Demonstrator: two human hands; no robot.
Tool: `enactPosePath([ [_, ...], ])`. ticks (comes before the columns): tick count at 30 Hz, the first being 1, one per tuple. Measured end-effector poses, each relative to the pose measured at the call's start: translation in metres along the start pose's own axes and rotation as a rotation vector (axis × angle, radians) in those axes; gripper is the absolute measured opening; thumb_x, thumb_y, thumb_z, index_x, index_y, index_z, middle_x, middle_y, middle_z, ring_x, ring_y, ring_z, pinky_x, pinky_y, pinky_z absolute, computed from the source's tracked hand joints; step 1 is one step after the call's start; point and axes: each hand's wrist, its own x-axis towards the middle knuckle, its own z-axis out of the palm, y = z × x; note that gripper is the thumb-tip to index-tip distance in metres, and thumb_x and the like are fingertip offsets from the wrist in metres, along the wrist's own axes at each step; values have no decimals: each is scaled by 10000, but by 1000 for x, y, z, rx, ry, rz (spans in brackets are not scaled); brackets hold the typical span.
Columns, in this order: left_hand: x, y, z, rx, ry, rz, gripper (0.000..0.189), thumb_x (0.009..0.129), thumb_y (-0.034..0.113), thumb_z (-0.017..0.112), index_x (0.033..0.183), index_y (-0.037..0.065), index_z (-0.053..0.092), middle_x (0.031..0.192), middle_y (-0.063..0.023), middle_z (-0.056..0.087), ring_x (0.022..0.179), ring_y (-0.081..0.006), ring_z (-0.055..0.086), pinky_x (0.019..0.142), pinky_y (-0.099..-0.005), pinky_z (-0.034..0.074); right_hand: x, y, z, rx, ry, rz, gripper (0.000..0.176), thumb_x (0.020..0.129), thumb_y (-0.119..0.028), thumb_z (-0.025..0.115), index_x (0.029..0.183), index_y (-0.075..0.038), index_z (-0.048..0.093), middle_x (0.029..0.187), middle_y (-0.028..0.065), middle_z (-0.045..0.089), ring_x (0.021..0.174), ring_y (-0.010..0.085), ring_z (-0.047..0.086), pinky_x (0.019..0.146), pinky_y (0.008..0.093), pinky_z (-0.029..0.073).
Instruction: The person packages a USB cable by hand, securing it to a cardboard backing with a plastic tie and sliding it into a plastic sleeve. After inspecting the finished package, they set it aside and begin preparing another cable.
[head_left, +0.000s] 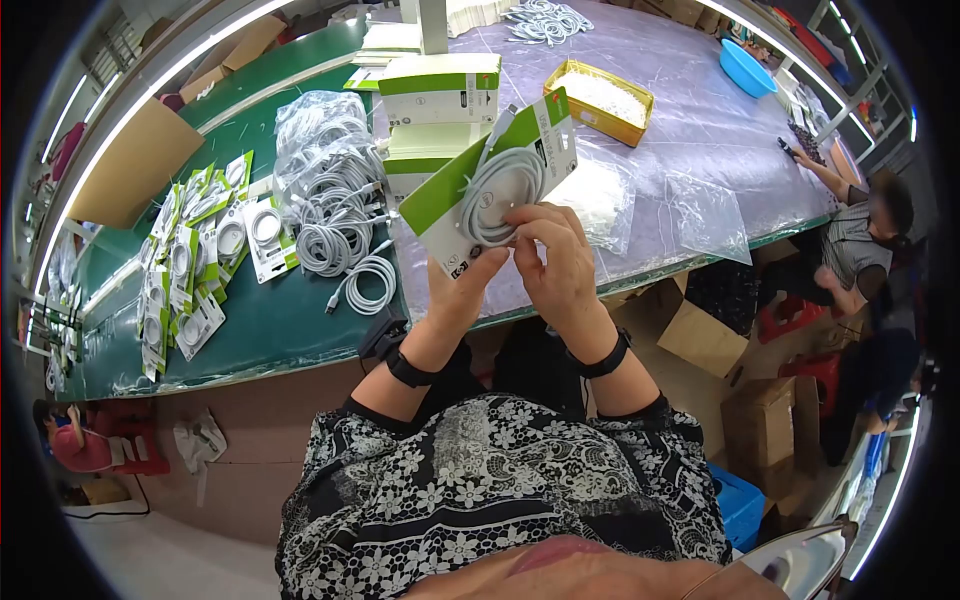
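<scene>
In front of me a green and white packaging card [420,208] is held up at a tilt, with a coiled white cable [503,197] lying against its face. My left hand [462,295] grips the card's lower edge, thumb in front and the other fingers mostly hidden behind. Thumb and fingers of my right hand [553,250] are pinched at the lower right of the coil; any small fastener between them is too small to make out. The cable's plug [497,130] sticks up past the card's top edge.
Carded cables [185,265] lie piled on the green mat at left, beside loose coiled cables [340,225]. Behind the card stand stacked card boxes [440,90]. A yellow tray [630,128] of small white pieces and a blue basin [747,68] sit farther back. Another person [860,235] sits at right.
</scene>
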Motion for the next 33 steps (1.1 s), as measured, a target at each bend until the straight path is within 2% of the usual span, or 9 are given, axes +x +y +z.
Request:
enactPosePath([
  [9, 2, 4, -14, 83, -93, -103, 292, 832, -28, 639, 1107, -61, 544, 1012, -133, 631, 862, -205, 643, 755, -315, 538, -10, 5, -4, 171, 1, 84, 305, 780, 117, 586, 997, -19, 420, 965, 166, 643, 808, 343, 618, 701, 376, 522],
  [13, -4, 8, -3, -40, -45, -77, 250, 823, -38, 646, 1060, -66, 571, 975, -134, 644, 841, -213, 651, 742, -307, 540, -7, 3, -5, 66, -25, -41, 324, 786, 118, 580, 1012, -24, 395, 959, 161, 650, 786, 331, 616, 683, 362, 523],
  [17, -7, 10, -2, 166, -61, -39, 241, 827, -32, 650, 1052, -79, 578, 956, -125, 649, 841, -211, 653, 712, -300, 544, -10, 6, -7, 37, -33, -73, 313, 793, 111, 577, 1012, -22, 398, 957, 153, 652, 794, 303, 615, 672, 350, 521],
  [20, -6, 12, 3, 172, -30, 0, 278, 800, -33, 667, 1072, -48, 611, 956, -121, 657, 836, -219, 660, 699, -287, 545, -14, 2, -10, 215, -37, 141, 146, 854, 79, 543, 933, 2, 447, 982, 157, 657, 844, 236, 626, 722, 333, 517],
  [21, -6, 13, 0, 175, -31, -3, 278, 800, -33, 667, 1072, -48, 611, 956, -121, 657, 836, -219, 660, 699, -287, 545, -16, 1, -10, 215, -35, 143, 146, 854, 79, 543, 933, 2, 447, 982, 157, 657, 844, 236, 626, 722, 333, 517],
  [24, 0, 24, -10, 916, -232, 453, 334, 738, -7, 709, 1068, 8, 661, 955, -119, 659, 847, -236, 665, 698, -291, 552, -25, -2, -11, 132, 35, 265, 222, 813, 95, 594, 979, -12, 492, 967, 121, 648, 849, 249, 614, 737, 315, 508],
  [25, 2, 27, -10, 916, -237, 452, 334, 738, -7, 709, 1068, 8, 661, 955, -119, 659, 847, -236, 665, 698, -291, 552, -28, -4, -11, 131, 39, 267, 222, 813, 95, 594, 979, -12, 492, 967, 121, 648, 849, 249, 614, 737, 315, 508],
  [28, 6, 38, -7, 1005, -433, 778, 378, 671, 44, 738, 1046, 67, 697, 998, -111, 647, 858, -251, 667, 708, -291, 552, -37, -9, -14, 711, 209, 509, 228, 800, 40, 662, 1004, -8, 572, 999, 100, 651, 892, 219, 631, 785, 303, 499],
  [33, 14, 51, -8, 1037, -552, 941, 407, 658, 98, 745, 1061, 80, 693, 1032, -94, 628, 874, -245, 668, 726, -305, 562, -45, -5, -23, 616, 86, 370, 314, 776, -30, 725, 1064, -8, 603, 1048, 96, 647, 955, 194, 636, 814, 305, 504],
])
